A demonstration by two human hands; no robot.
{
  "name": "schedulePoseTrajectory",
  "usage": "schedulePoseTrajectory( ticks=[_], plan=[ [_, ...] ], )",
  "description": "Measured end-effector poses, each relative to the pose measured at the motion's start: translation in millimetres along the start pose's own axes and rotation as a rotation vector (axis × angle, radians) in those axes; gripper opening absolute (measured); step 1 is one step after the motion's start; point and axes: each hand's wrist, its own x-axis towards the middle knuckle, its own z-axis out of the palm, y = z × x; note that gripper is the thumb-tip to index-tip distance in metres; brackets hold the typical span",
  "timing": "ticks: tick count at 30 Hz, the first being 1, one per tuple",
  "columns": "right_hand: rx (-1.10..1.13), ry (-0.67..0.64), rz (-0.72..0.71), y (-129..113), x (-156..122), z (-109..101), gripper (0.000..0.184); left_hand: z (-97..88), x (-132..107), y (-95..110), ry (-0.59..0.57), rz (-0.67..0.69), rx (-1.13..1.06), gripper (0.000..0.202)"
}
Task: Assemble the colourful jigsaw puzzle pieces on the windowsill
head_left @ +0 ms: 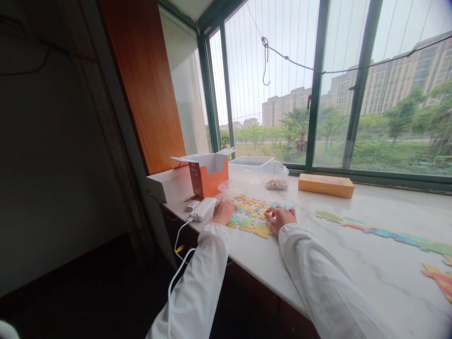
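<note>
Colourful jigsaw puzzle pieces [249, 207] lie grouped on the marble-patterned tabletop between my two hands. At the left edge of the group, my left hand [223, 212] rests low with its fingers stretched toward the pieces; no held thing shows in it. My right hand [282, 216] is at the right side, thumb and forefinger curled together on what looks like a small puzzle piece [272, 214], mostly hidden by the fingers. A row of joined yellow-green pieces [247, 225] lies along the near side of the group.
Beside my left hand is a white power bank [203, 209] with a cable. Behind stand an orange box [208, 176], a clear plastic bin [250, 162] and a bag of small pieces [277, 184]. Rightward are a yellow box [325, 185] and a joined puzzle strip [384, 233].
</note>
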Motion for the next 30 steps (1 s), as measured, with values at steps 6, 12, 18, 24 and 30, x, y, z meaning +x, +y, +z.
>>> schedulePoseTrajectory(
  ticks=[6,12,18,24,30],
  plan=[
    [0.004,-0.004,0.004,0.3,1.2,-0.1,0.025,-1.8,-0.8,1.4,0.032,-0.036,0.016,0.040],
    [-0.002,-0.014,0.002,3.0,3.8,2.6,0.026,0.6,0.4,-2.6,0.040,-0.123,0.084,0.046],
    [-0.006,0.004,0.018,3.9,5.1,6.6,0.025,0.5,-0.1,-2.1,-0.010,-0.186,0.039,0.048],
    [0.005,-0.009,0.012,4.6,5.3,5.9,0.024,-0.3,-0.5,-0.3,-0.013,-0.146,0.007,0.050],
    [0.026,-0.003,0.010,5.0,4.4,5.7,0.024,0.6,0.1,-1.5,0.009,-0.162,-0.012,0.050]
  ],
)
